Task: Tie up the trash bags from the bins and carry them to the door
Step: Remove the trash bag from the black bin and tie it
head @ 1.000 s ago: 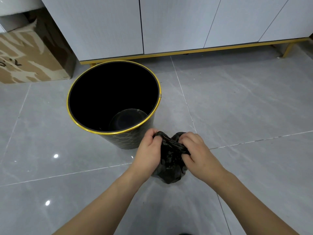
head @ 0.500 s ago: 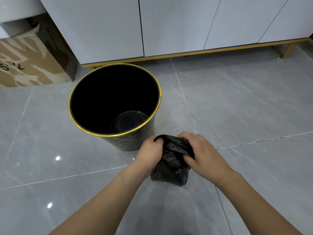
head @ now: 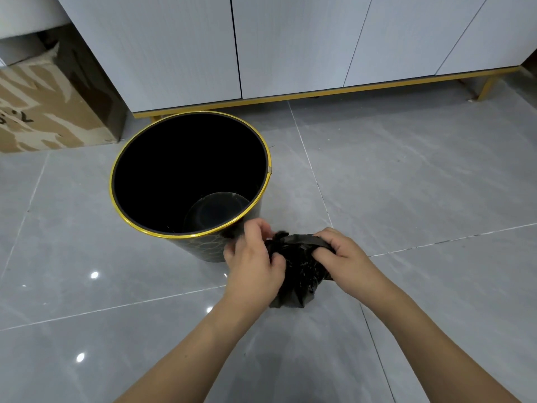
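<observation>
Head camera is looking down on a small, crumpled black plastic trash bag (head: 296,271), glossy and creased, its neck gathered into a twisted bunch at the top, hanging just above the grey tiled floor (head: 406,175) right beside the round black bin with a gold rim (head: 189,181). The left hand (head: 254,263) is gripping the bag's left side with curled fingers while the right hand (head: 344,257) is pinching the gathered top edge. The brown cardboard box (head: 43,112) at far left is showing dark handwritten marks, too partial to read.
</observation>
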Demonstrator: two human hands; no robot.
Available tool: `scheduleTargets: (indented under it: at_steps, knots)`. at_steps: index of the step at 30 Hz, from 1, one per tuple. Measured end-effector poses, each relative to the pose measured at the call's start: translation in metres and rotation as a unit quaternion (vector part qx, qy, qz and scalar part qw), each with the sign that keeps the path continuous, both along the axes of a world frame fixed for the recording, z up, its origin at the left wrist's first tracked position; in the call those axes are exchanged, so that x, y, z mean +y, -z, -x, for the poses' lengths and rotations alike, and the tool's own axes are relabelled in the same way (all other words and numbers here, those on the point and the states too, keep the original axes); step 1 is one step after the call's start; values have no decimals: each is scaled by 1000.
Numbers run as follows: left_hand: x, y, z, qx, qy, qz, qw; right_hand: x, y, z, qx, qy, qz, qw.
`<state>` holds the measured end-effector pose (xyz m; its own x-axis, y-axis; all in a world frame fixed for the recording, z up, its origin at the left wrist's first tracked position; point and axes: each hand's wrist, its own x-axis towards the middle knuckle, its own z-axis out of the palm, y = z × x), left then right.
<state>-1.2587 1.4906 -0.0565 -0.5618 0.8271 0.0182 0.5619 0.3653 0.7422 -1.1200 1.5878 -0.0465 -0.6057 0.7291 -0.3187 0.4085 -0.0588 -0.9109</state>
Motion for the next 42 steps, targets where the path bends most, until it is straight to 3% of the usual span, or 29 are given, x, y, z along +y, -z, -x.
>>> scheduleTargets:
  at_steps: [2,6,10,14,16,19,21,26,29,32,34,37,42]
  knots:
    - [-2,1,0,39,-24,-27,999,1,-1,0,9,14,51,999]
    - [-9,2,-1,-19,33,-20,999,-1,-4,0,47,4,64,997]
    - [-6,0,-2,3,37,22,999,-5,-6,-3,66,-66,-9,996]
    - [-4,1,0,53,37,62,996,-7,-2,0,-25,-77,-141,987]
    - [-3,1,-1,26,28,72,997,-7,-2,2,-57,-71,-170,981]
    - [-2,-4,-3,-88,53,67,992,-5,-3,2,-77,-69,-184,978]
    - [-2,-4,-4,-116,69,72,988,-4,-4,1,-89,-69,-181,977]
    - [-1,0,0,-57,33,84,994,-5,-4,3,-128,-93,-179,971]
    - [-3,1,0,51,65,62,995,-5,-4,5,-123,-68,-104,985]
    - [-6,9,0,144,103,49,983,-2,-4,7,-85,-15,106,991]
    - [-5,16,0,158,101,52,981,0,-6,5,-66,-5,202,977]
    - [-2,18,-4,98,75,66,990,-3,-9,4,-68,-43,191,978]
    - [0,16,-5,-101,22,86,991,-7,-2,1,-117,-101,-24,988]
